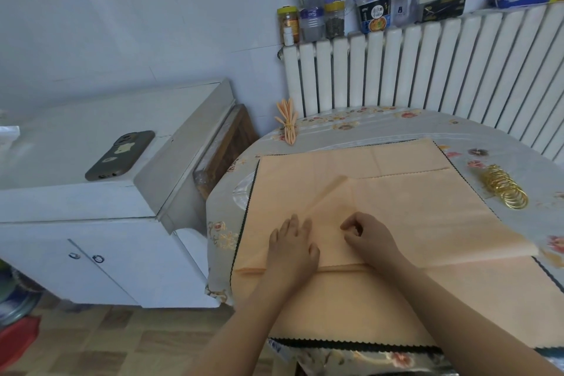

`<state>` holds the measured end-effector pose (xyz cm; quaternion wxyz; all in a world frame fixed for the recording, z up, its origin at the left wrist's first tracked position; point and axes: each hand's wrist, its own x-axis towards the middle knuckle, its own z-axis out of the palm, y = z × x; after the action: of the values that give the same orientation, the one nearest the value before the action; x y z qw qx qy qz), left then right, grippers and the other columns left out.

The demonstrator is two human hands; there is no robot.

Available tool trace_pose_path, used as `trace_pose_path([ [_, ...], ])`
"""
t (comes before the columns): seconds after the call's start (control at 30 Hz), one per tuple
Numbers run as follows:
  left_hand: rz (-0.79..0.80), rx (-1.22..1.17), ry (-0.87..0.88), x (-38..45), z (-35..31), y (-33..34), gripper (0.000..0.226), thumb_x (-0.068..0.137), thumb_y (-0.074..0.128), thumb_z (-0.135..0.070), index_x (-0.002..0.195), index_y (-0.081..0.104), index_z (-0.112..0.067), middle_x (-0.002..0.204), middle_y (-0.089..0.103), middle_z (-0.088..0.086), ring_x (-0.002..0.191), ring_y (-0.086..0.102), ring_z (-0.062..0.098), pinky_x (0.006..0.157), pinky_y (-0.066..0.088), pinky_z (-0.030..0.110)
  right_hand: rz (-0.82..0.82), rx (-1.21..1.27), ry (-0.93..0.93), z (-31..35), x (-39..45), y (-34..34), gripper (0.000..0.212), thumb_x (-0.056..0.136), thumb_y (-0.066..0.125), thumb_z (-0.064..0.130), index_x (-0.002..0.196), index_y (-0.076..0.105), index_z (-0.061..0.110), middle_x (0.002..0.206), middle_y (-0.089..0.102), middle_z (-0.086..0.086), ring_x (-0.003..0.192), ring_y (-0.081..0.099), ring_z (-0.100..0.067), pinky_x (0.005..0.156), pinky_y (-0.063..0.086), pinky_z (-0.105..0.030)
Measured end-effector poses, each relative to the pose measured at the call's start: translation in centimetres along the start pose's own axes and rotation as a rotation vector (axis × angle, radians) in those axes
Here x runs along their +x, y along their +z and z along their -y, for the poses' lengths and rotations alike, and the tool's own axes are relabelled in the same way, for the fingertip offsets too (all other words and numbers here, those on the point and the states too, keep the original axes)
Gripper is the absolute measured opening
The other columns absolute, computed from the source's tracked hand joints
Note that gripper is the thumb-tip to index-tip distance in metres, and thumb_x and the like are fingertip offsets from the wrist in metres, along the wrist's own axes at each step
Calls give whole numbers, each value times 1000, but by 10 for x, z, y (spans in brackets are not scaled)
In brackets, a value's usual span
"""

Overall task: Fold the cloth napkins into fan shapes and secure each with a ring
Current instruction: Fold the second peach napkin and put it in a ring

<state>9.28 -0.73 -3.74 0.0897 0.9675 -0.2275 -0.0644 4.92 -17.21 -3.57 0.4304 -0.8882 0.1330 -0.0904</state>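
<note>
So far one fan (287, 122) looks finished: a pleated peach napkin cinched with a gold ring lies at the far left edge of the table (381, 125), near the radiator (427, 61). Its long axis runs away from the person, with pleats spreading above and below the ring.

A stack of peach napkins (396, 192) lies flat in the middle of the table, its long side running left to right across the person's front. The top napkin (332, 207) is only begun: a flap is turned up and creased diagonally, its point aimed away and slightly right, toward the radiator. I see no pleats in it yet, so I judge this one to be at its first fold.

The left hand (293, 243) lies flat with straight fingers, pressing the napkin near its front edge. The right hand (370, 236) is curled, fingertips pinching cloth just right of the flap.

Loose gold rings (505, 188) sit piled at the right of the table, beside the stack, untouched. Pleating, ringing, and the napkins underneath all remain.
</note>
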Motion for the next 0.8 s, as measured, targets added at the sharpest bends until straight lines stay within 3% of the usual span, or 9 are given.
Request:
trace_pose_path([
  [0.13,35,0,-11,-4,1,8,57,100,23,-36,153,5,-25,160,-5,4,147,-6,17,118,-5,39,-7,-53,-33,-2,0,2,16,79,57,5,80,58,21,80,50,10,69,46,-2,59,29,-16],
  [0.2,39,16,-14,-4,2,10,56,101,20,-38,153,3,-26,160,-7,3,147,-9,16,117,-7,38,-6,-95,-41,0,-2,4,14,79,56,5,81,59,19,85,50,5,77,52,-13,64,30,-19],
  [0.33,46,23,-17,-5,3,11,56,101,19,-39,153,1,-27,160,-8,2,147,-9,15,117,-8,38,0,-369,-120,2,-13,9,20,81,57,11,99,62,10,101,50,-8,97,53,-27,81,39,-29],
  [0.47,69,16,-17,-5,3,11,57,101,19,-39,153,0,-26,160,-9,2,147,-10,15,117,-9,39,-105,-671,-98,-11,-38,2,30,77,54,31,104,67,28,116,55,-8,107,51,-29,94,23,-38],
  [0.57,106,49,-41,-2,-1,6,60,99,22,-34,153,0,-21,160,-10,3,147,-11,18,116,-13,44,-45,-732,-66,-18,-54,-10,55,79,21,54,116,60,45,123,58,-4,114,50,-27,99,16,-38],
  [0.67,147,78,12,13,-18,0,62,98,25,-29,153,1,-13,160,-8,5,147,-10,18,115,-14,46,12,-749,-84,-24,-58,-12,78,70,-8,61,138,30,53,148,33,4,134,26,-21,104,10,-35],
  [0.73,189,40,88,26,-35,2,61,99,25,-28,153,1,-12,160,-8,4,147,-10,17,117,-11,44,9,-752,-78,-24,-57,-11,75,72,-4,60,137,32,53,147,36,2,133,29,-22,104,13,-35],
  [0.8,184,16,138,43,-49,7,59,100,25,-27,153,2,-13,160,-7,4,147,-9,17,118,-9,43,6,-742,-36,-22,-57,-9,58,79,17,57,125,51,51,131,56,-2,118,49,-25,96,20,-35],
])
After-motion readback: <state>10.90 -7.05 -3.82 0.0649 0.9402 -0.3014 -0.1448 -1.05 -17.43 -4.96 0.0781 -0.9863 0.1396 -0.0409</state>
